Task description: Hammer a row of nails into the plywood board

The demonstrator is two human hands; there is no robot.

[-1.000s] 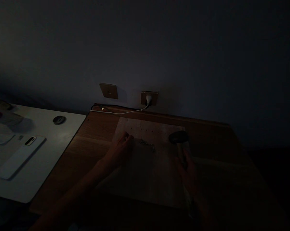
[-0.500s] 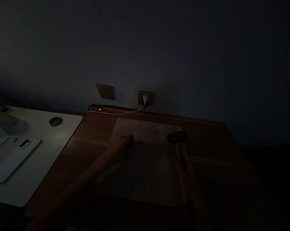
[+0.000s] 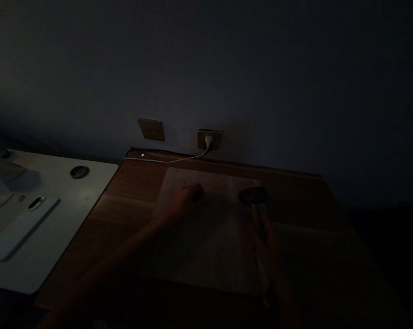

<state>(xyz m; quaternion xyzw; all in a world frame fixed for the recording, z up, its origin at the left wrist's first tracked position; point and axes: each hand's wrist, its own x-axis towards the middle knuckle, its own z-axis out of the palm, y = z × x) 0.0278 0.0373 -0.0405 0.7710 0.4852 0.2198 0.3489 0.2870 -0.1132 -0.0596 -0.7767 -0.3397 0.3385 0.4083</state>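
Note:
The scene is very dark. A pale flat board (image 3: 209,251) lies on a wooden table. In my right hand (image 3: 270,242) is a mallet (image 3: 253,195), its dark head lying over the board's right edge and my fingers wrapped round the handle. My left hand (image 3: 189,198) is over the upper middle of the board with its fingers curled together; what they hold, if anything, I cannot make out. It covers most of a small heap of thin metal pieces, perhaps nails. Small dark dots (image 3: 213,185) run in a row near the board's far edge.
To the left stands a white table (image 3: 100,183) with a phone (image 3: 24,228) and a small round dark object (image 3: 79,172). A white plug (image 3: 208,140) sits in the wall socket, its cable (image 3: 168,161) running along the wooden table's (image 3: 124,210) back edge.
My left hand has moved right and slightly up, over the small metal pieces that lay in view beside it. My right hand and the mallet have hardly moved.

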